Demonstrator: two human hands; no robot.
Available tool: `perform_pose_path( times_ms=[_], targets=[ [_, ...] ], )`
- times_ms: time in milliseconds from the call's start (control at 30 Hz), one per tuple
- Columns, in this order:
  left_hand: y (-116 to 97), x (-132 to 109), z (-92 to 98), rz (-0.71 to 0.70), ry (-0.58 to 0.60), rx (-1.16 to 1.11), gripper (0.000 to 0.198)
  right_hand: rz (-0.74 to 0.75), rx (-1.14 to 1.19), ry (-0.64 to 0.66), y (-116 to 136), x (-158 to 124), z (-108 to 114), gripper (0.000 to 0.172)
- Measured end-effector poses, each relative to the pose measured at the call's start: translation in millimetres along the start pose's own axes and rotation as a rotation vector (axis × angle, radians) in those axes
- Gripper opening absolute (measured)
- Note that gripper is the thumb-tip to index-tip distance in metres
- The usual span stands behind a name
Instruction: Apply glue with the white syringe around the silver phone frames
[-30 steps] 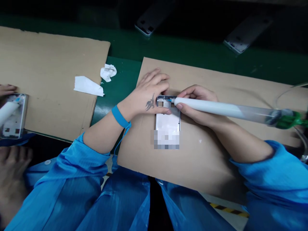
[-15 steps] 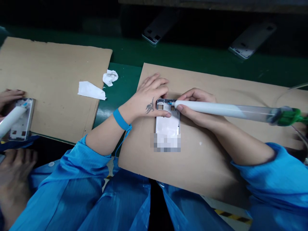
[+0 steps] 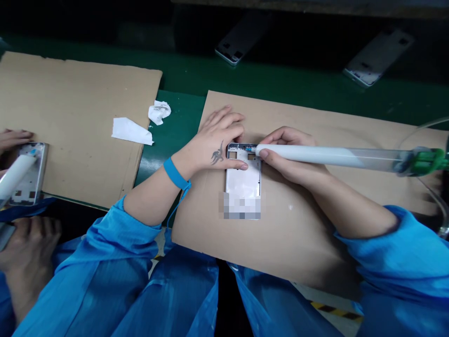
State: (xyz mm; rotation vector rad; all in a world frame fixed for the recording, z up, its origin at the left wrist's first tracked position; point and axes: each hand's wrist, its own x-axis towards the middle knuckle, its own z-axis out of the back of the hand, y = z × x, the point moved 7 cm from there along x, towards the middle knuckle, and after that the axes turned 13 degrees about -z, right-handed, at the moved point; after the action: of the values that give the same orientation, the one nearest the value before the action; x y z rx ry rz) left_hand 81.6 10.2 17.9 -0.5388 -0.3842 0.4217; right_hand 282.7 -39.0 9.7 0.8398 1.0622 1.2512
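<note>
Head view: right hand (image 3: pixel 303 174) pinched syringe (image 3: pixel 333 156); just leftward, left hand (image 3: pixel 219 136), spread, rested its thumb across phone frame (image 3: pixel 242 182).

This looks like a factory workshop, with a big syringe (image 3: pixel 315 155) over the right cardboard (image 3: pixel 280 238), frames (image 3: pixel 380 58) beyond it, a co-worker's hand (image 3: pixel 31 250) to its left and striped floor tape (image 3: pixel 336 311) below.

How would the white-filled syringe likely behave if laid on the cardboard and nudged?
The syringe would probably roll, since its barrel looks round and smooth, though the green rear fitting might interfere. It seems stiff, as the barrel runs straight. It may feel heavier toward the front, where the white fill shows.
</note>
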Motion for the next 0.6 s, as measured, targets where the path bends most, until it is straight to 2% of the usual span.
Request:
perform_pose_path(
  times_ms=[300,467,600],
  targets=[
    [1,-1,0.7,-0.030,-0.021,-0.018,0.079,-0.008,0.013,-0.039,-5,0,2,0.047],
    [1,-1,0.6,-0.026,-0.026,-0.026,0.079,-0.002,-0.012,-0.013,-7,1,3,0.047],
    [1,0,-0.3,-0.030,-0.027,-0.032,0.079,0.018,-0.006,-0.040,-12,2,5,0.047]
  ],
)
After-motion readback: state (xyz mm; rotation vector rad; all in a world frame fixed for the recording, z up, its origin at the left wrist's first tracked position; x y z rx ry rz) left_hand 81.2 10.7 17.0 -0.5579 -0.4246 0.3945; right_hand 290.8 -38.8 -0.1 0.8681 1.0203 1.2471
